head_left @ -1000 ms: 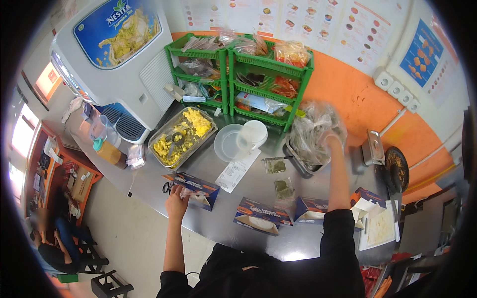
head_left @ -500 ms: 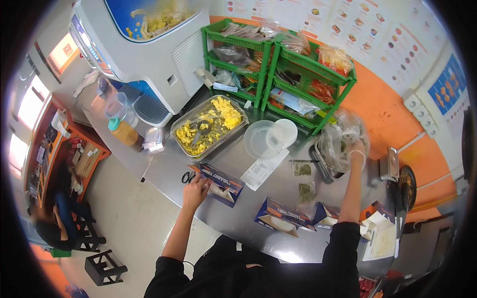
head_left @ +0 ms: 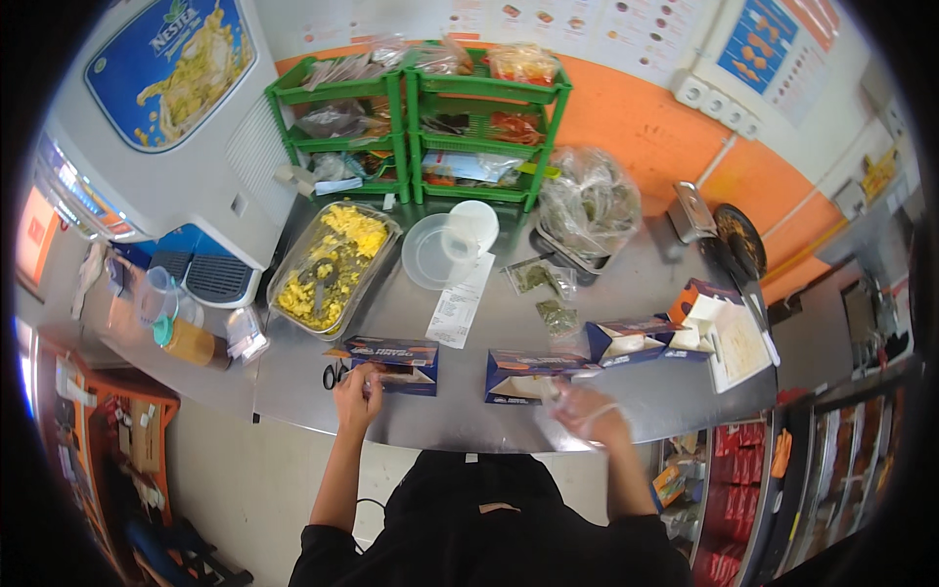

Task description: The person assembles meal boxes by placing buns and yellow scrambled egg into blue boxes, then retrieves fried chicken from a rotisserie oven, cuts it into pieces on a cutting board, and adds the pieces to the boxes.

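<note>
Since half a second ago the right hand (head_left: 587,416) has come away from the clear bag of greens (head_left: 590,201) at upper right of the frame and dropped to the near edge of the desk (head_left: 411,303). It now sits just below the middle open carton (head_left: 533,376), wearing what looks like a thin clear glove, fingers loosely curled; whether it pinches anything I cannot tell. That suggests the reach to the bag is over and the work has shifted to filling this carton.

Left of centre, the left hand (head_left: 358,396) stays on the front of the left carton (head_left: 391,360), fingers bent against its lower edge, with black scissors (head_left: 334,375) just beside it.

Two small packets of greens (head_left: 546,293) lie above the cartons, near a paper receipt (head_left: 458,303). More open cartons (head_left: 675,333) stand to the right.
</note>
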Tool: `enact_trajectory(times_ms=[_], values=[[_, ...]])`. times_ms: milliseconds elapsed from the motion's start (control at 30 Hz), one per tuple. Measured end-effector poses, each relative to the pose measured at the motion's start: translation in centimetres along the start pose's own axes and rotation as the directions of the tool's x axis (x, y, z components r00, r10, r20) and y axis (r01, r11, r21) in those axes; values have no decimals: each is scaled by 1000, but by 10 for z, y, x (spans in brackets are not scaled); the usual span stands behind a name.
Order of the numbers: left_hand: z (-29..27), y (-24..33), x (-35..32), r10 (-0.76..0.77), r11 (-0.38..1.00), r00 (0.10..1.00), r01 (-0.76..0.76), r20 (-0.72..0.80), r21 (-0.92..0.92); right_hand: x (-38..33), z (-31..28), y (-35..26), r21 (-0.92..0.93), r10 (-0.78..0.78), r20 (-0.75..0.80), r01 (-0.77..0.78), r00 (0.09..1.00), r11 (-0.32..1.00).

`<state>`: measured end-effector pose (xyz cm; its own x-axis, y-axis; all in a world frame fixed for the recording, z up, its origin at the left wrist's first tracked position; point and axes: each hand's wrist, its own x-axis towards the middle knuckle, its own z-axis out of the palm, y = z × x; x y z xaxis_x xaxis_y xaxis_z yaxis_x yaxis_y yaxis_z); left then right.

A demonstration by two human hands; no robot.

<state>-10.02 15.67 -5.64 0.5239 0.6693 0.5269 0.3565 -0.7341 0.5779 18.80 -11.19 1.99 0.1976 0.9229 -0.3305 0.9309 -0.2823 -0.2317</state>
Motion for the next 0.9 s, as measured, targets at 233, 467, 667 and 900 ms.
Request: enact_trajectory(times_ms=[233, 467, 667, 900], values=[[-1, 75, -11, -89, 748, 978, 190, 186, -636, 56, 86, 9, 37, 423, -273, -430, 864, 902], [32, 127, -26, 63, 816, 879, 227, 472, -532, 46, 37, 21, 581, 416, -441, -100, 795, 808], [43, 159, -21, 5, 822, 850, 297, 526, -486, 58, 40, 39, 430, 396, -583, -144, 710, 891], [74, 188, -33, -175, 775, 869, 411, 463, -480, 11, 4, 59, 866, -177, 274, -163, 945, 472]])
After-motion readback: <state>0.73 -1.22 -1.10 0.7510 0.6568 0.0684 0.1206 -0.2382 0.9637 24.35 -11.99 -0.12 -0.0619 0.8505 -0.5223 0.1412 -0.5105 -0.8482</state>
